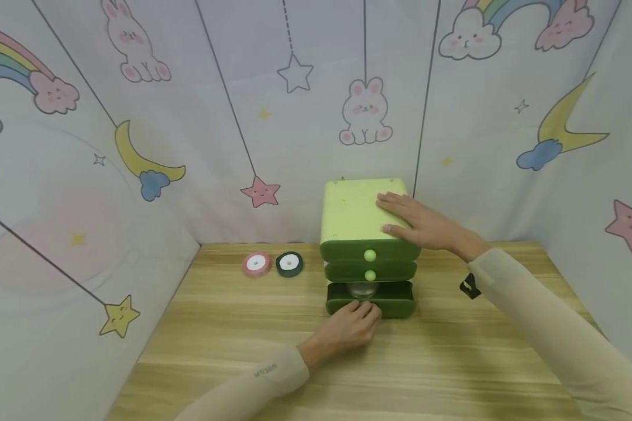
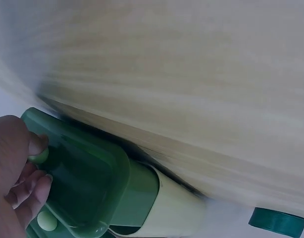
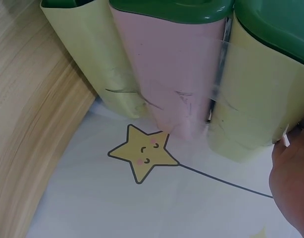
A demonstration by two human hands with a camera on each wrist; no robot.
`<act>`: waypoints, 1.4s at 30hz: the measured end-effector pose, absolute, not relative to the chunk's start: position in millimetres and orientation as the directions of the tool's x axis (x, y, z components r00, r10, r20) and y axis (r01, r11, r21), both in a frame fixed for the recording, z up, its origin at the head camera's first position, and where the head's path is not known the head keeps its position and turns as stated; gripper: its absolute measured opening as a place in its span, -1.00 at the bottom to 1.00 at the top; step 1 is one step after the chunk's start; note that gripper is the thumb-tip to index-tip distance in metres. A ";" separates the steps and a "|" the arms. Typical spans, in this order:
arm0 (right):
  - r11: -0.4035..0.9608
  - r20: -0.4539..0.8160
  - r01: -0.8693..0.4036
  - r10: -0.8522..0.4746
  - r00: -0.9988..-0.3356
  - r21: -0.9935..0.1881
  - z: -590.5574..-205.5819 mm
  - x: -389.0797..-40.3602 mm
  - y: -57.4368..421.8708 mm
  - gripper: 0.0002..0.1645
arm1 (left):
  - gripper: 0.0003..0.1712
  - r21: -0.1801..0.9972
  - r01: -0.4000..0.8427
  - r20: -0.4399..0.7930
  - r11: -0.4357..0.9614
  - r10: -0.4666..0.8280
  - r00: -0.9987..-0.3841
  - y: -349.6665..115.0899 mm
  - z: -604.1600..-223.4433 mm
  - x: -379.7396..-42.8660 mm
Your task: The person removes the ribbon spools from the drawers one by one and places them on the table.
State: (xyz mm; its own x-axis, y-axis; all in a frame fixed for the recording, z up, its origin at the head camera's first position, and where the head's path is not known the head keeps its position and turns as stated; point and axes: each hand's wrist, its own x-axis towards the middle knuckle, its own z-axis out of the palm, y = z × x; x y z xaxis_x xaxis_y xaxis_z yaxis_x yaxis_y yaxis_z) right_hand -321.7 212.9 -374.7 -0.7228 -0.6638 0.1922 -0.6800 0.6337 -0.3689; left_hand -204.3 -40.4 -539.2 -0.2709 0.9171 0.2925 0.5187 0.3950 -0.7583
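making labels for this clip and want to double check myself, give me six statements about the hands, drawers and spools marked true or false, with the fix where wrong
1. The right hand rests on top of the drawer unit. True.
2. The left hand pinches the knob of the bottom drawer. True.
3. The bottom drawer is closed. False: it stands open.
4. A pink spool lies beside a dark green spool. True.
5. Both spools are right of the drawer unit in the head view. False: both are left of it.
6. The pinched knob is pink. False: it is light green.
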 end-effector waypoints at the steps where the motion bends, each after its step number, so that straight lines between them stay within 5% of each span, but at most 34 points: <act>1: 0.635 0.192 -0.679 -0.663 -0.723 -0.369 -375.1 -321.6 212.9 -0.14 | -0.53 -0.755 0.519 0.295 0.401 0.914 -0.277 -40.2 -539.2 -202.8; 33: 0.633 0.198 -0.683 -0.664 -0.721 -0.364 -374.4 -322.4 212.9 -0.14 | -0.40 -0.730 0.593 0.264 0.339 0.941 -0.212 -33.5 -535.5 -158.8; 42: 0.635 0.203 -0.681 -0.660 -0.724 -0.365 -376.4 -321.3 212.2 -0.15 | -0.55 -0.736 0.597 0.282 0.318 0.947 -0.157 -33.8 -538.2 -146.4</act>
